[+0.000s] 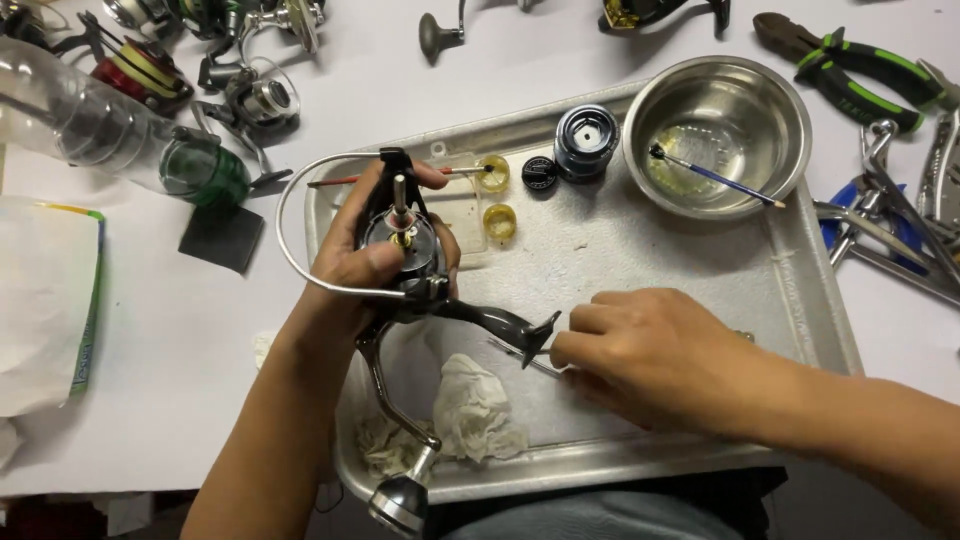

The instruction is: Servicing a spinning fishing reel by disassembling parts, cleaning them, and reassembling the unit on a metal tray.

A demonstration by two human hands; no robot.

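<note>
Over a metal tray, left grip clasps the spool-less reel — right grip pinches thin tweezers.

Looks like a hobby repair bench – fishing reels heaped upper left, pliers upper right, metal tray with an oily bowl at centre.

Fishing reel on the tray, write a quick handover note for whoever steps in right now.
Left hand: holds the fishing reel upright over the metal tray, spool off, shaft bare, bail wire out to the left.
Right hand: fingertips pinch a thin metal tool on the tray by the reel foot.
Removed spool and black cap sit at the tray's back; brush in the steel bowl.
Spool not yet refitted.
</note>
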